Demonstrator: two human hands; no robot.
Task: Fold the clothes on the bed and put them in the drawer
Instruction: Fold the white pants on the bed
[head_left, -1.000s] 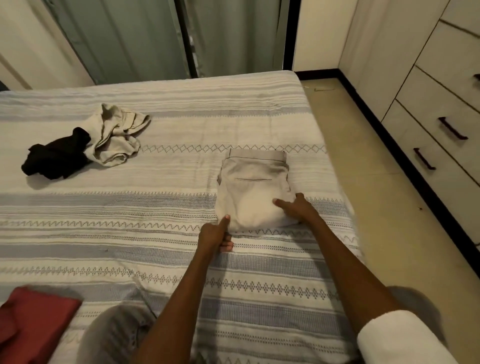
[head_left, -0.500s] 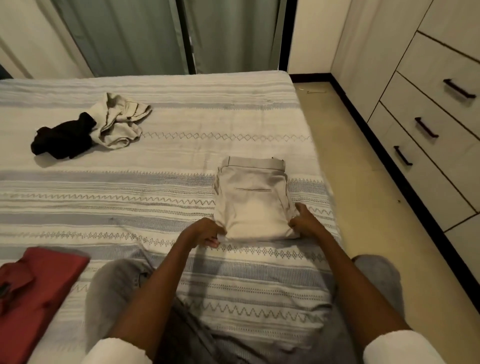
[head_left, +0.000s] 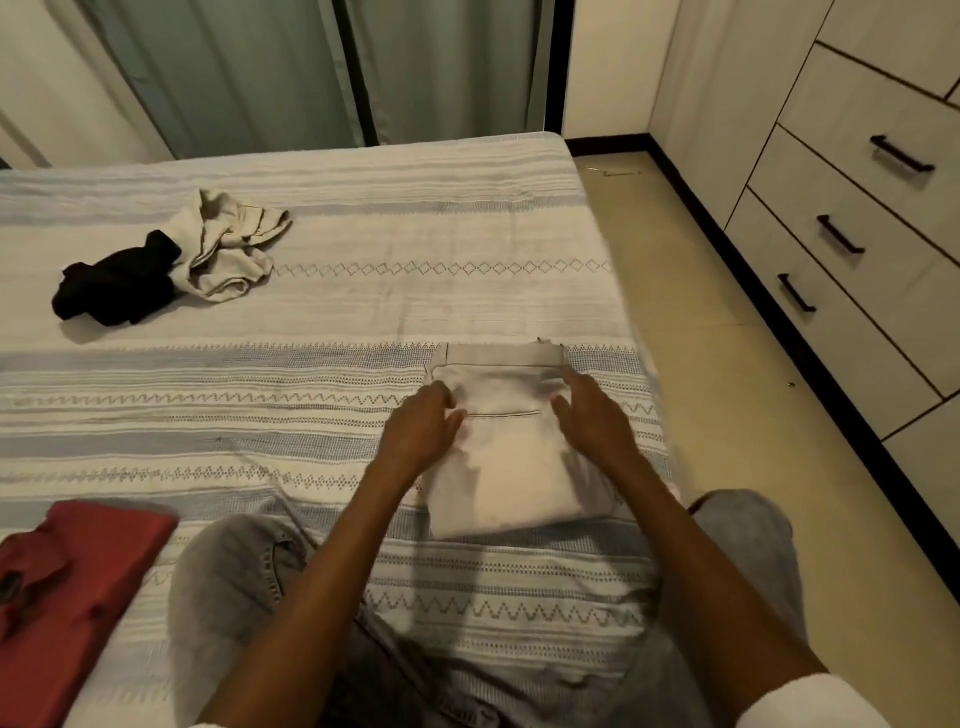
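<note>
Two pieces look folded so far, by my reckoning: the beige trousers (head_left: 501, 457) lying in a neat rectangle at the centre of the frame, and a red garment (head_left: 67, 587) flat at the lower left. My left hand (head_left: 421, 431) rests on the left side of the trousers and my right hand (head_left: 587, 421) on the right side, fingers (head_left: 441, 395) straight and slightly spread, pressing or smoothing the cloth, not pinching it. Left to do: a crumpled cream garment (head_left: 228, 244) and a black one (head_left: 114, 283) touching it, both in a heap at the upper left of the bed (head_left: 363, 208), well apart from my hands. Nothing seems to have gone into a drawer yet; the drawers (head_left: 852, 218) at the right of the frame all look closed, across a strip of floor (head_left: 727, 415) from the bed. I would judge the task under half done, with two folds and all the putting away still ahead.
</note>
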